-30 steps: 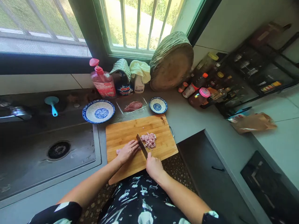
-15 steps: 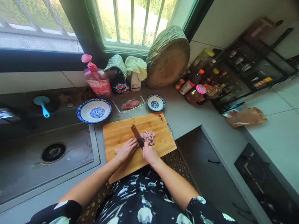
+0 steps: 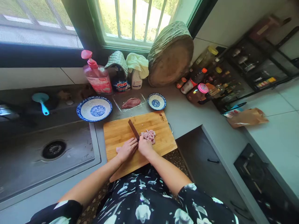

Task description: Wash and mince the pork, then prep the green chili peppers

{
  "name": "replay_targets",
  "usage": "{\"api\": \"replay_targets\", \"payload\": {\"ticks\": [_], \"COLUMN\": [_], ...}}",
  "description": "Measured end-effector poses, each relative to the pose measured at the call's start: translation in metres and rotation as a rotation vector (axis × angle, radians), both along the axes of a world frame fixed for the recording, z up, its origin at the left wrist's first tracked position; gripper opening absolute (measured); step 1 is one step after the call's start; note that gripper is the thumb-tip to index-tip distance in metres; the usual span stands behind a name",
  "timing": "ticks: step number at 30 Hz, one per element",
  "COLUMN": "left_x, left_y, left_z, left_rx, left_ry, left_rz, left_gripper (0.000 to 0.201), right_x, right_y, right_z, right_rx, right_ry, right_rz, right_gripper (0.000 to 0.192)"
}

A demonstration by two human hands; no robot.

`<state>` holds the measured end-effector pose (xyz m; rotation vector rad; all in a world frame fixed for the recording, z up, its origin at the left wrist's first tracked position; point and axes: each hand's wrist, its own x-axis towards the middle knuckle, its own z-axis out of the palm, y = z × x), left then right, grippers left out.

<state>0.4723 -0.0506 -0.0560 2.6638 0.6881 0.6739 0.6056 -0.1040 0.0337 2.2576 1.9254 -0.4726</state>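
My right hand (image 3: 145,147) is wrapped around the handle of a kitchen knife (image 3: 133,128) with a broad, dark blade, which points away and to the left over the wooden cutting board (image 3: 114,132). Close beside the blade, my left hand (image 3: 127,150) presses down with its fingers together on a strip of raw meat (image 3: 118,149). Only the strip's pale end shows, left of the hand. Just right of the knife lies a heap of chopped meat (image 3: 149,136). Behind the board, another piece of raw meat (image 3: 131,103) rests on a clear plastic tray (image 3: 142,99).
Two blue-rimmed dishes, a larger plate (image 3: 80,109) and a smaller bowl (image 3: 162,105), stand behind the board. At left is a sink (image 3: 77,140). A pink soap bottle (image 3: 99,81), a round wooden block (image 3: 173,62) and several sauce bottles (image 3: 188,86) line the back.
The knife and my right hand have shifted left, closer to my left hand, and the blade looks narrower now. My left hand stays on the meat. The view has moved slightly.
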Motion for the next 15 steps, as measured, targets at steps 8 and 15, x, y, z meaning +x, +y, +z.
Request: {"api": "replay_targets", "payload": {"ticks": [8,15], "left_x": [-0.001,-0.002], "left_y": [-0.001,0.0], "left_z": [0.001,-0.006], "left_rx": [0.041,0.0], "left_ry": [-0.008,-0.003], "left_rz": [-0.005,0.022], "left_gripper": [0.028,0.028], "right_x": [0.022,0.027], "right_y": [-0.019,-0.054], "right_z": [0.001,0.013], "right_rx": [0.015,-0.081], "right_ry": [0.034,0.047], "right_rz": [-0.01,0.047], "right_gripper": [0.03,0.026]}}
